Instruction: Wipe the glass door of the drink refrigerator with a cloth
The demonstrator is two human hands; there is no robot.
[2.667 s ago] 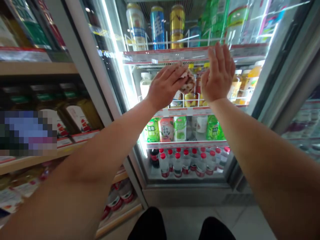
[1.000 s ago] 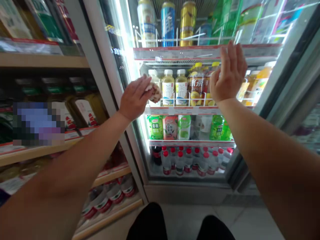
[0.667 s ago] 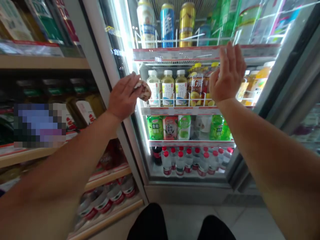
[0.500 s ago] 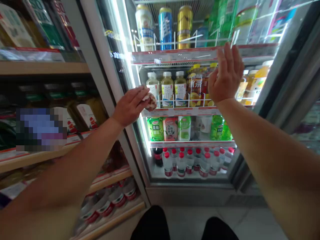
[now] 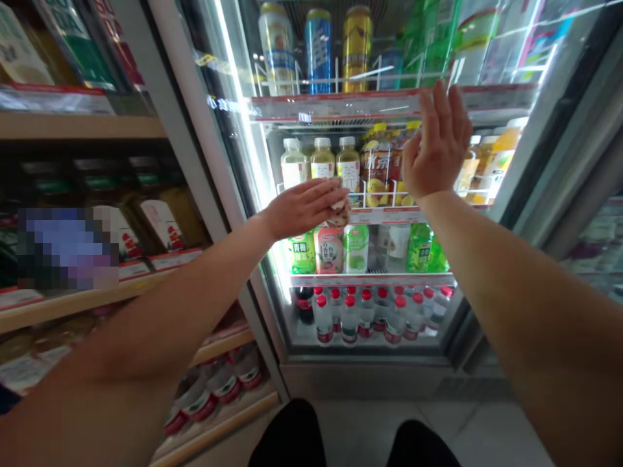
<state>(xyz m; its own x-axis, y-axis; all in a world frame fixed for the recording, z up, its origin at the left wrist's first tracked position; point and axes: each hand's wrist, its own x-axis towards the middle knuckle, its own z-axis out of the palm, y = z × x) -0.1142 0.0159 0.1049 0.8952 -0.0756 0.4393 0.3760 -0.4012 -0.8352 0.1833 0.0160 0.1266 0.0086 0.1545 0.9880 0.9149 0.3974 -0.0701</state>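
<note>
Under my left hand [image 5: 306, 206] is a crumpled brown-and-white cloth [image 5: 341, 214], its fingers bent over it and its edge sticking out past the fingertips. The hand is in front of the tea bottles on the middle shelf, against the glass door [image 5: 233, 162] of a lit drinks fridge. My right hand [image 5: 435, 146] is raised further right, fingers stretched upward and palm toward the same glass, with nothing in it. Its fingertips reach the height of the upper shelf edge [image 5: 341, 104].
Behind the glass stand beer cans [image 5: 318, 52], tea bottles [image 5: 348, 159], green drink bottles [image 5: 357, 250] and red-capped water bottles [image 5: 349, 321]. A wooden shelf unit [image 5: 82, 126] with bottles is close on the left. A metal door frame [image 5: 528, 162] runs along the right. My legs show below.
My left hand has slid to the right across the glass with the cloth, from near the door's left side to before the tea bottles. My right hand stays almost where it was.
</note>
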